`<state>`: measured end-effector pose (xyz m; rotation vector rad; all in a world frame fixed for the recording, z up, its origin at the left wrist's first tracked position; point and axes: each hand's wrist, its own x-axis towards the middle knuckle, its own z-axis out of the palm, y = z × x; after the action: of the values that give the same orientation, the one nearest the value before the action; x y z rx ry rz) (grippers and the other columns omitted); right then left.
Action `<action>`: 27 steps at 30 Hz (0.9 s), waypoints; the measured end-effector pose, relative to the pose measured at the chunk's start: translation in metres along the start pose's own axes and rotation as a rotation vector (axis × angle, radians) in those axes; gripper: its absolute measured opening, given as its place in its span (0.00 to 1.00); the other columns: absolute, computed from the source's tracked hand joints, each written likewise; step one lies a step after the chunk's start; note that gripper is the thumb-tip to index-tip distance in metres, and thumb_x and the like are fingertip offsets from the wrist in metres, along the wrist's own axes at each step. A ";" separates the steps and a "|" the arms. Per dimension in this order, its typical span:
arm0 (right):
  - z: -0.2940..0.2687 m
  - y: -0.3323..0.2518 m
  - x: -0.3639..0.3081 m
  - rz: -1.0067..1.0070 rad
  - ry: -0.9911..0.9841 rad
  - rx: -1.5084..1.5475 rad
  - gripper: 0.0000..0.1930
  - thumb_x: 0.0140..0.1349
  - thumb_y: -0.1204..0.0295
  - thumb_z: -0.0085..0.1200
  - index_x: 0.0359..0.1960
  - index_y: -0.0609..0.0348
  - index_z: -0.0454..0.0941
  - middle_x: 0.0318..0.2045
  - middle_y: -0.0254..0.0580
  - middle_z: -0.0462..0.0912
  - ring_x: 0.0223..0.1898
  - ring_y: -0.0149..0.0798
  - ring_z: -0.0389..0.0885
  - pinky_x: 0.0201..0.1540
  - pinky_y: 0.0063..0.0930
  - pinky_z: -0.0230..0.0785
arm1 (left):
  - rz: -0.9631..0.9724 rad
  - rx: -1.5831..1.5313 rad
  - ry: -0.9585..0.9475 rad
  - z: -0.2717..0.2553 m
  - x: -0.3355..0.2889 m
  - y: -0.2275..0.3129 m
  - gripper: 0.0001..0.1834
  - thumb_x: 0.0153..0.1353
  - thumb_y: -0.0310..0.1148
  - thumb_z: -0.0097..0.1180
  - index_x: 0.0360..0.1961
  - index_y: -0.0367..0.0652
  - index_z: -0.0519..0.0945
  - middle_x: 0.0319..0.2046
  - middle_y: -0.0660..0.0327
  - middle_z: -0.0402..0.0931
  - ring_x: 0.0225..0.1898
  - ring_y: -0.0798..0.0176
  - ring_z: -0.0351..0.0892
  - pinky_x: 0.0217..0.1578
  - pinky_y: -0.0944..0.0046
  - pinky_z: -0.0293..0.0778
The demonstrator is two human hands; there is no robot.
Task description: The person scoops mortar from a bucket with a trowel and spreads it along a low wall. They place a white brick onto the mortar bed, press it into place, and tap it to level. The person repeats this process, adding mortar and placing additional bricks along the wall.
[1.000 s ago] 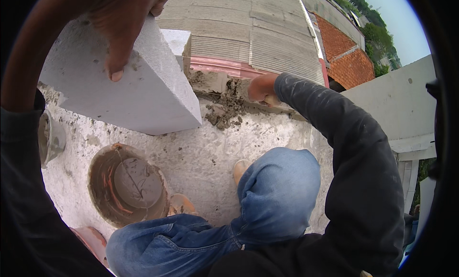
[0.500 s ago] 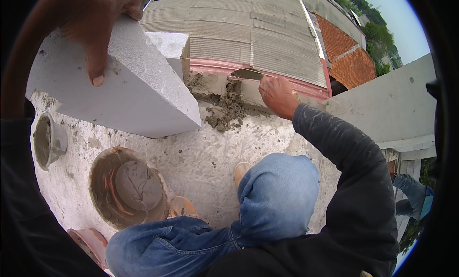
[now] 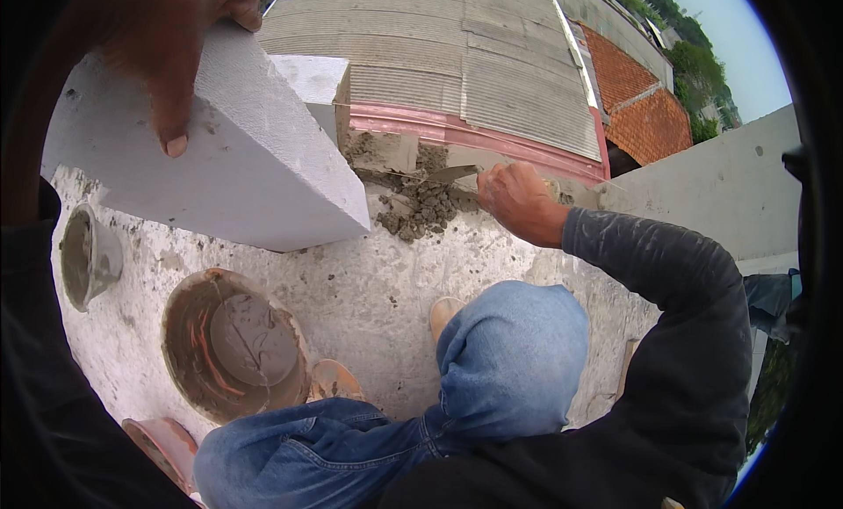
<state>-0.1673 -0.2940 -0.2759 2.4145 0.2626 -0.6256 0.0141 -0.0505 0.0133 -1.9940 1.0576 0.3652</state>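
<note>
My left hand (image 3: 180,57) grips the top of a large pale grey lightweight concrete block (image 3: 211,158), thumb pressed on its near face and the other fingers partly out of sight. My right hand (image 3: 520,197) is closed around the handle of a trowel (image 3: 454,173), whose blade touches a heap of wet mortar (image 3: 421,209). The mortar lies along the foot of the low wall ledge (image 3: 386,151). Behind the held block stands another block (image 3: 316,86), at the end of the ledge. A thin string runs across above the mortar.
On the cement-splashed floor (image 3: 369,289) stand a large mortar-stained bucket (image 3: 180,351), a small grey bucket (image 3: 107,259) and a reddish tub (image 3: 171,447). A plastered wall (image 3: 729,188) rises at right. Beyond the ledge lie a pink gutter (image 3: 483,140) and corrugated roofing (image 3: 395,52). Another person's leg (image 3: 768,303) shows at far right.
My right hand has moved slightly down and to the right. The trowel blade has dropped from the ledge, near the gutter, to the mortar heap. My left hand and its block have barely moved.
</note>
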 end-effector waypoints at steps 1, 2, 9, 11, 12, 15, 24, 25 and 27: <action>-0.004 0.003 0.000 0.021 0.009 0.007 0.14 0.66 0.70 0.57 0.49 0.66 0.80 0.34 0.36 0.82 0.39 0.34 0.83 0.37 0.32 0.70 | -0.048 0.006 0.024 0.005 0.003 0.003 0.38 0.46 0.52 0.77 0.60 0.49 0.87 0.49 0.56 0.86 0.59 0.54 0.82 0.67 0.54 0.68; -0.007 0.007 -0.001 0.041 0.067 0.016 0.13 0.66 0.70 0.58 0.48 0.66 0.80 0.34 0.36 0.83 0.38 0.34 0.83 0.36 0.32 0.70 | -0.077 -0.020 -0.002 0.002 0.002 0.004 0.38 0.46 0.52 0.77 0.60 0.49 0.87 0.49 0.56 0.86 0.59 0.53 0.82 0.66 0.54 0.68; -0.004 0.012 0.051 0.224 -0.038 0.050 0.12 0.66 0.71 0.58 0.48 0.63 0.81 0.36 0.35 0.84 0.38 0.34 0.82 0.39 0.31 0.71 | -0.039 -0.016 0.101 0.001 -0.017 0.013 0.41 0.47 0.51 0.77 0.63 0.49 0.85 0.57 0.54 0.83 0.65 0.53 0.78 0.67 0.55 0.70; 0.007 0.006 0.065 0.204 0.002 0.137 0.13 0.66 0.71 0.58 0.48 0.63 0.81 0.39 0.38 0.84 0.39 0.35 0.81 0.40 0.32 0.71 | -0.111 0.014 0.067 0.002 -0.012 0.015 0.41 0.47 0.51 0.77 0.64 0.49 0.84 0.59 0.54 0.83 0.66 0.53 0.77 0.67 0.55 0.70; 0.012 0.002 0.071 0.175 0.066 0.212 0.13 0.65 0.71 0.58 0.48 0.64 0.81 0.40 0.39 0.84 0.40 0.36 0.81 0.40 0.33 0.70 | -0.145 0.019 0.052 0.003 -0.009 0.017 0.42 0.47 0.51 0.77 0.64 0.49 0.84 0.59 0.54 0.83 0.66 0.53 0.77 0.66 0.55 0.70; 0.025 -0.009 0.060 0.141 0.078 0.019 0.12 0.64 0.71 0.58 0.46 0.64 0.80 0.42 0.44 0.83 0.41 0.36 0.80 0.41 0.34 0.69 | -0.172 -0.018 0.026 -0.001 -0.008 0.024 0.40 0.47 0.51 0.77 0.63 0.49 0.85 0.58 0.54 0.83 0.65 0.54 0.78 0.66 0.55 0.71; 0.002 -0.006 0.010 0.107 0.142 -0.182 0.10 0.65 0.70 0.57 0.42 0.66 0.80 0.27 0.32 0.78 0.33 0.30 0.80 0.27 0.30 0.65 | -0.098 -0.024 -0.125 -0.011 0.005 0.013 0.38 0.46 0.51 0.77 0.60 0.48 0.87 0.53 0.54 0.86 0.61 0.54 0.81 0.62 0.55 0.73; 0.001 -0.002 0.012 0.140 0.205 -0.221 0.10 0.65 0.70 0.56 0.41 0.65 0.80 0.27 0.32 0.78 0.33 0.30 0.79 0.27 0.31 0.65 | -0.069 -0.008 -0.090 -0.006 0.005 0.008 0.39 0.45 0.51 0.77 0.60 0.48 0.87 0.53 0.54 0.86 0.61 0.54 0.81 0.63 0.54 0.73; 0.006 0.007 0.022 0.169 0.306 -0.271 0.11 0.66 0.69 0.56 0.41 0.66 0.79 0.27 0.33 0.77 0.33 0.31 0.79 0.28 0.32 0.66 | -0.057 -0.009 -0.033 -0.001 0.008 0.002 0.41 0.44 0.51 0.78 0.61 0.47 0.86 0.54 0.53 0.85 0.61 0.54 0.81 0.63 0.54 0.73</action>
<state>-0.1482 -0.3025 -0.2877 2.2310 0.2480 -0.1318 0.0171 -0.0565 0.0081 -2.0148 0.9784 0.3711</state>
